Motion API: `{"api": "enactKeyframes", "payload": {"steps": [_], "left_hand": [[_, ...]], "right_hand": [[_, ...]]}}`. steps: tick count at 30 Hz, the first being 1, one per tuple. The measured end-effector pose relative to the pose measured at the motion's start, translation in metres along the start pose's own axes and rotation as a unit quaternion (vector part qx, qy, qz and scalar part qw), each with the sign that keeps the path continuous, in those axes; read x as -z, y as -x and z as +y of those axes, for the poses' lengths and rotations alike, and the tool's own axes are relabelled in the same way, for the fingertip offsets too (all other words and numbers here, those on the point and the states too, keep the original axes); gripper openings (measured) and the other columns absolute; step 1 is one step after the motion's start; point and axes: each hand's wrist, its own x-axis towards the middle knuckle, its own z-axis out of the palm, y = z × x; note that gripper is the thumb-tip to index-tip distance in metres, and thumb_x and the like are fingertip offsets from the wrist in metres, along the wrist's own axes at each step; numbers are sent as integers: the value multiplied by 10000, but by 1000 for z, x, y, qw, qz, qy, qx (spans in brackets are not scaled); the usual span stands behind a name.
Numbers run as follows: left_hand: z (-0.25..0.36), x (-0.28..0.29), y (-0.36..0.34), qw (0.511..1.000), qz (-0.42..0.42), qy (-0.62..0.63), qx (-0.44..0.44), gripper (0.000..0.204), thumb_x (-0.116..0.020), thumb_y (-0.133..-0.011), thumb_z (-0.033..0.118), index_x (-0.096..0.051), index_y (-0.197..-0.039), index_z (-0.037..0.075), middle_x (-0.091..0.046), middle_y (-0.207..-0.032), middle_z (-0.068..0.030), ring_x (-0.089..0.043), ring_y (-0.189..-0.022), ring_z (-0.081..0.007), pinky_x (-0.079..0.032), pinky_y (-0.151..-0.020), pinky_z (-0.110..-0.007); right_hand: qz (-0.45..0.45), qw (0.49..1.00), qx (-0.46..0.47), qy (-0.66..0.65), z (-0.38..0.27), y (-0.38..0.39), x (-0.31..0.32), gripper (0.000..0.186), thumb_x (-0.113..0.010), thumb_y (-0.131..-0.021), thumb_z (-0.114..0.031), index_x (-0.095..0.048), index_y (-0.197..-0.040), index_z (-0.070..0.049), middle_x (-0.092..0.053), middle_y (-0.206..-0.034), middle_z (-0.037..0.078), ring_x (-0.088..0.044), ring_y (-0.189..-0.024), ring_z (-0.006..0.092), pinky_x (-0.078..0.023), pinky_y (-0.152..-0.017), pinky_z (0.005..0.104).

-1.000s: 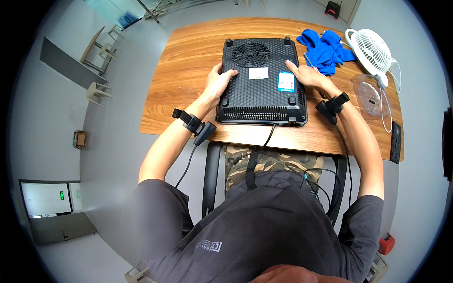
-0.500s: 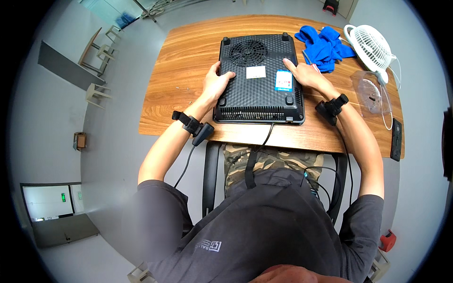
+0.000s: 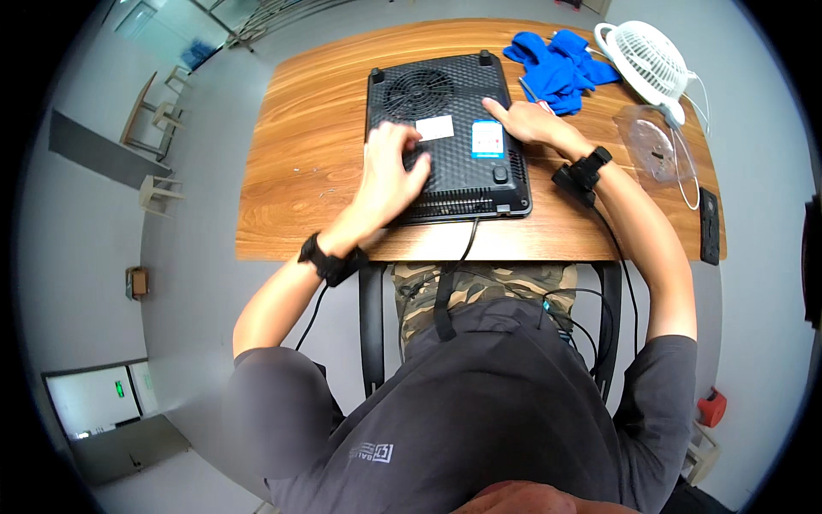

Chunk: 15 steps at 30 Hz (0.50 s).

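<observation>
- Grey flooring is seen around a wooden table (image 3: 300, 163) in the head view, with small stools standing well apart at the left edge of the picture.
- 1 black induction cooker (image 3: 445, 137) is laid upside down near the middle of the table, its vented underside and round fan grille turned upward, presumably so that the base can be reached.
- 2 labels are carried on that underside: 1 white, 1 blue and white.
- The left hand (image 3: 390, 176) is spread flat on the cooker's base, fingers open and clamped on nothing, apparently to steady the body against sliding.
- The right hand (image 3: 527, 122) is rested at the cooker's right edge, just beside the blue label, with the forefinger stretched out; nothing is gripped, and the edge seems to be braced from that side.
- The cooker's black cord is led off the near edge of the table and down toward the lap.
- 1 blue cloth (image 3: 556, 68) is bunched just beyond the right hand.
- 1 white fan (image 3: 651, 60) and 1 clear round cover (image 3: 655, 150) are set aside to the right, well away from the cooker.
- 1 dark phone (image 3: 709, 224) is lying near the right rim of the table.
</observation>
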Motion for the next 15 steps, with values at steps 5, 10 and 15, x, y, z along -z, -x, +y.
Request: {"api": "enactKeyframes", "payload": {"steps": [5, 10, 15], "left_hand": [[59, -6, 44, 984, -159, -39, -74, 264, -697, -844, 203, -590, -675, 31, -584, -669, -121, -620, -610, -320, -525, -587, -424], [72, -27, 57, 960, -263, -91, -32, 344, -674, -895, 322, -657, -775, 0, -680, -746, -192, -679, -678, -369, -552, -613, -442], [81, -38, 52, 955, -290, -59, 4, 332, -677, -902, 309, -666, -805, -9, -659, -635, -178, -683, -622, -363, -558, -610, -424]], "right_hand": [[-33, 999, 13, -19, 3, 5, 5, 966, -172, -984, -697, -675, -1079, 123, -635, -1158, 340, -590, -1142, 478, -430, -1018, 501], [-38, 999, 17, -13, 0, 3, 5, 946, -167, -988, -686, -684, -1092, 100, -631, -1176, 332, -583, -1152, 475, -425, -1028, 492], [-19, 999, 28, -23, -1, 11, 5, 910, -176, -1000, -657, -683, -1098, 93, -632, -1182, 321, -580, -1151, 473, -413, -1042, 478]]}}
